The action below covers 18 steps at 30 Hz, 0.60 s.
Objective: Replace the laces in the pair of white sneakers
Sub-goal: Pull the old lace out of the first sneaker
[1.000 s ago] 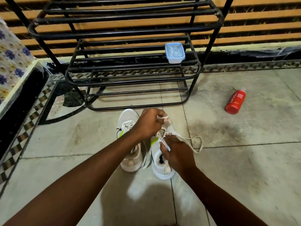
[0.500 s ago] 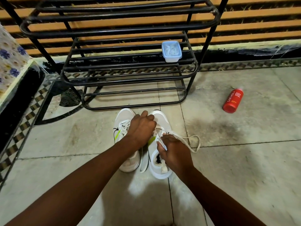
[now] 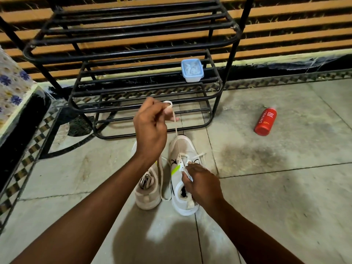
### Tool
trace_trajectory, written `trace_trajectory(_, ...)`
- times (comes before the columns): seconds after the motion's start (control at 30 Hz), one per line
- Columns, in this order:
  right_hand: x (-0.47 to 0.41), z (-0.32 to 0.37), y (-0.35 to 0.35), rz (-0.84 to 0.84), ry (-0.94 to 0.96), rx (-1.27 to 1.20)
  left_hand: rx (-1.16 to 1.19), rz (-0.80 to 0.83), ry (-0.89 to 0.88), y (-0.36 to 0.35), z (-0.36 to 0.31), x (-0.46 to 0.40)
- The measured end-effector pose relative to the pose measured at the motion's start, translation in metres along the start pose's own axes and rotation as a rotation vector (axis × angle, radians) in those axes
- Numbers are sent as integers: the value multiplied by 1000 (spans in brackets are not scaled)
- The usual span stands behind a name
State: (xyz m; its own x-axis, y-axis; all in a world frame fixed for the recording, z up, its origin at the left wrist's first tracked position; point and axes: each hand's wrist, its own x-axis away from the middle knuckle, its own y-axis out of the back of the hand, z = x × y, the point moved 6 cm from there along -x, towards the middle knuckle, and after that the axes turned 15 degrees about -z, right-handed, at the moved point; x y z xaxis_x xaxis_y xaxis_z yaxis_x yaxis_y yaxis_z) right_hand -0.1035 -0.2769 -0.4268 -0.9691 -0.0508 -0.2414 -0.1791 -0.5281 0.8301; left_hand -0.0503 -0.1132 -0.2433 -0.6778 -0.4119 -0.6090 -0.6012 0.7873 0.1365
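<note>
Hands work one lace (image 3: 176,128) — left hand (image 3: 150,128) pinches it raised, right hand (image 3: 202,182) grips it at the sneaker (image 3: 181,172).

Two white sneakers side by side on floor, toes toward rack. Right sneaker (image 3: 182,168): neon-yellow stripe, black swoosh, partly laced. We see white lace (image 3: 176,128) running taut upward from its eyelets. Left sneaker (image 3: 147,191): beige-white, half hidden by forearm, apparently unlaced; loose lace loop (image 3: 162,187) lies between shoes.
</note>
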Motion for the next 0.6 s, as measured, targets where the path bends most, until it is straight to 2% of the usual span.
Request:
trace_trajectory(0.07,0,1,-1,16,5,10,154,58,164,-8,4,4)
trace_trajectory(0.17,-1,2,-4,27,6,32,77,172,130,-20,26,14)
trace_trajectory(0.43,0,3,-6,-81,39,50,-598,554,-168,-31,85,63)
trace_trajectory(0.53,0,3,-7,-88,46,63,-886,789,-288,-37,98,83)
trace_trajectory(0.6,1,2,-7,-89,46,70,-996,882,-305,-38,108,90)
